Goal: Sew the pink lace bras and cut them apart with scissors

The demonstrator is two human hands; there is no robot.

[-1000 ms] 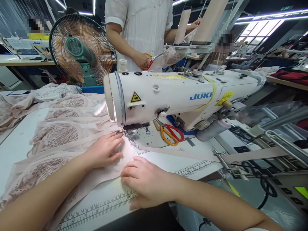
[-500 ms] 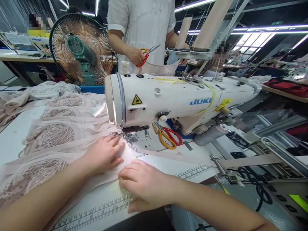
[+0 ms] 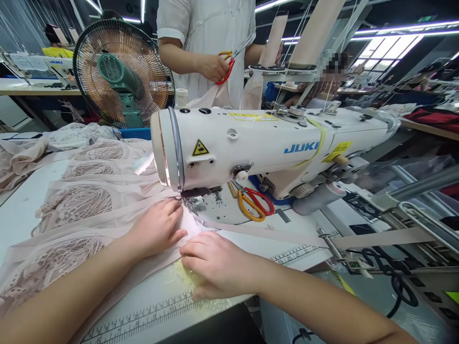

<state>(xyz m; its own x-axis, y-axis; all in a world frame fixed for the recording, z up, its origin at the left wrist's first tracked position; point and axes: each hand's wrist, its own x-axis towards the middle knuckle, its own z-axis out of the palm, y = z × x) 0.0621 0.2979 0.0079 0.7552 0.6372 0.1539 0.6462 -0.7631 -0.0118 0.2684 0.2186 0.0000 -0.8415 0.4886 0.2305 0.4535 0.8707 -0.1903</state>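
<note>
A length of pale pink fabric (image 3: 188, 220) runs under the needle area of a white sewing machine (image 3: 229, 148). My left hand (image 3: 158, 227) lies on this fabric just left of the needle, fingers stretched forward and thumb apart. Close by, my right hand (image 3: 218, 265) rests at the fabric's near right edge. Its fingers are bent over and touch the edge, while the thumb sits apart, low on the table. A narrow pale strip (image 3: 265, 231) stretches from the needle area to a metal guide (image 3: 328, 241) at the right. The needle point itself is hidden.
Scissors with red and orange handles (image 3: 253, 205) lie on the machine bed. Lace-patterned pieces (image 3: 86, 200) spread over the left table. A ruler scale (image 3: 172, 308) follows the front edge. Behind stand a fan (image 3: 124, 71) and a person in white (image 3: 211, 28) holding scissors (image 3: 227, 67).
My right hand has shifted slightly up and right along the fabric edge; my left hand stays nearly in place. The person behind has raised the scissors. The view has turned slightly.
</note>
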